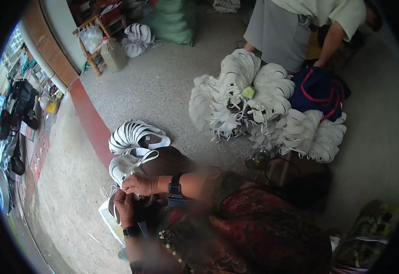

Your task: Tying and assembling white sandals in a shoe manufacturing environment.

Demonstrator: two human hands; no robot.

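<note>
Head view: both hands' fingers, left hand [124, 204] and right hand [141, 184], pinch a curved white sole piece [127, 165] over speckled concrete floor [163, 86], near left.

black wristbands [175, 185], dark red patterned top [263, 228]

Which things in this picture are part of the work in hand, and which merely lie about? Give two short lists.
In the work:
left hand and right hand, both at a white strap piece
stack of white strap pieces beside them

Lying about:
big bundles of white pieces
plastic bottle
green sack
dark blue bag
wooden stool
</note>
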